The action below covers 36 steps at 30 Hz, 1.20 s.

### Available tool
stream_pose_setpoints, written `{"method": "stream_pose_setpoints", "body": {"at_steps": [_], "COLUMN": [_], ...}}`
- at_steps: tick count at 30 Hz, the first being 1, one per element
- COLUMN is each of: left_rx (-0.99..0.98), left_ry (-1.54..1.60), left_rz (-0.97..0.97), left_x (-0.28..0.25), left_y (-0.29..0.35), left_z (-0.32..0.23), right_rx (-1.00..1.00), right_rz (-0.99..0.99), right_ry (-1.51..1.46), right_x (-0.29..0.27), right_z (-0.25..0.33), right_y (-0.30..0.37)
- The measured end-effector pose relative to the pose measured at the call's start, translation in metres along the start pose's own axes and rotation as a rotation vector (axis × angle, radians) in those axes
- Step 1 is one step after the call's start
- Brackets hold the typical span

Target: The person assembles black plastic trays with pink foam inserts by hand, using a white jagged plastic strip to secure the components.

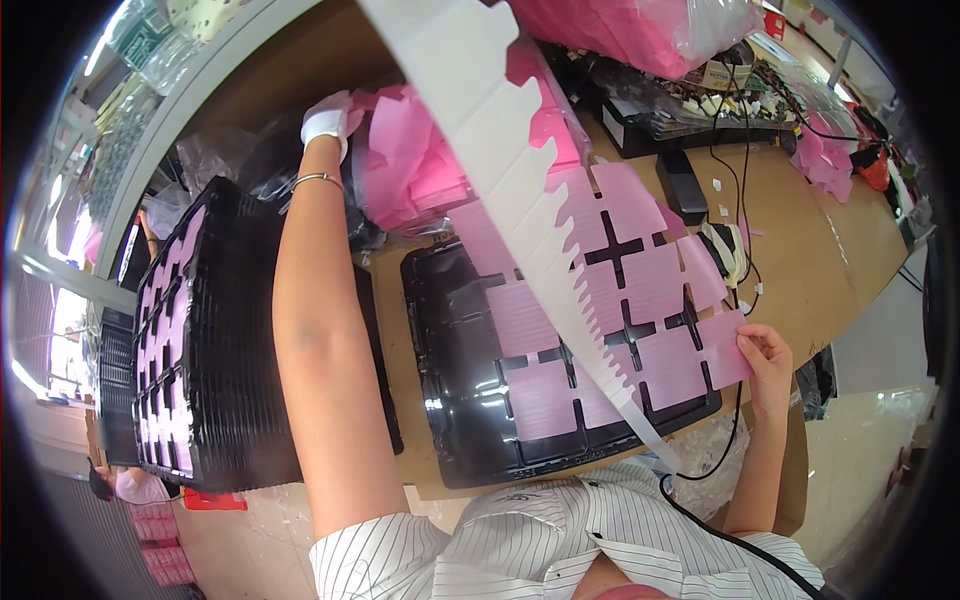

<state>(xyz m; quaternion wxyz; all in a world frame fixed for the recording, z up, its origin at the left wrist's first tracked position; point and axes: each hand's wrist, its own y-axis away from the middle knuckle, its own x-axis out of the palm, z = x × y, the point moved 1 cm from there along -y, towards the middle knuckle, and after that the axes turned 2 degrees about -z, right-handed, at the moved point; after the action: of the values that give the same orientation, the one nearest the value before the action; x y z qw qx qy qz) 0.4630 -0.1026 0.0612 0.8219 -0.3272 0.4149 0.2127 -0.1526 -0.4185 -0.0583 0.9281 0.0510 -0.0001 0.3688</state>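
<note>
A black plastic tray (455, 400) with several compartments lies before me, pink foam-like sheets (540, 395) set over many of its pockets. At its right edge, my right hand (766, 358) pinches a pink sheet (724, 350) between thumb and fingers. My left hand (328, 122), in a white glove, reaches far forward beside a pile of loose pink sheets (405, 150) in clear plastic. Its fingers are mostly hidden, so its grip does not show. A white strip (490, 150) with a jagged edge crosses close in front of the view, covering part of the tray.
On the left stands a tall stack of black trays (235, 350) with pink sheets in the top one. A black box-shaped device (683, 185) and dark cables (742, 190) lie at the right. Bagged pink material (640, 30) sits at the back of the brown tabletop (810, 240).
</note>
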Motion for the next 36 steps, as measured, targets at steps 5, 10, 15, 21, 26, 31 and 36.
{"method": "stream_pose_setpoints", "body": {"at_steps": [5,10,15,21,26,31,36], "left_rx": [-1.004,-0.714,-0.305,-0.469,-0.604,-0.874,-1.004], "left_ry": [0.588,0.800,1.105,0.720,0.615,1.123,1.083], "left_rz": [-0.205,-0.263,0.155,0.173,0.096,0.270,0.309], "left_x": [-0.054,-0.113,-0.208,-0.209,-0.194,-0.201,-0.214], "left_y": [0.056,0.151,0.262,0.342,0.340,0.348,0.372], "left_z": [-0.036,-0.087,-0.181,-0.253,-0.266,-0.248,-0.235], "right_rx": [0.032,0.018,0.025,0.030,-0.024,0.008,0.000], "right_rz": [0.053,0.109,0.240,0.331,0.343,0.346,0.340], "right_ry": [0.021,0.090,0.126,0.130,0.129,0.203,0.275], "right_x": [0.006,0.017,0.033,0.049,0.061,0.069,0.073], "right_z": [0.002,0.004,0.024,0.023,0.017,0.019,0.025], "right_y": [-0.001,-0.012,-0.015,-0.016,-0.009,0.003,0.013]}}
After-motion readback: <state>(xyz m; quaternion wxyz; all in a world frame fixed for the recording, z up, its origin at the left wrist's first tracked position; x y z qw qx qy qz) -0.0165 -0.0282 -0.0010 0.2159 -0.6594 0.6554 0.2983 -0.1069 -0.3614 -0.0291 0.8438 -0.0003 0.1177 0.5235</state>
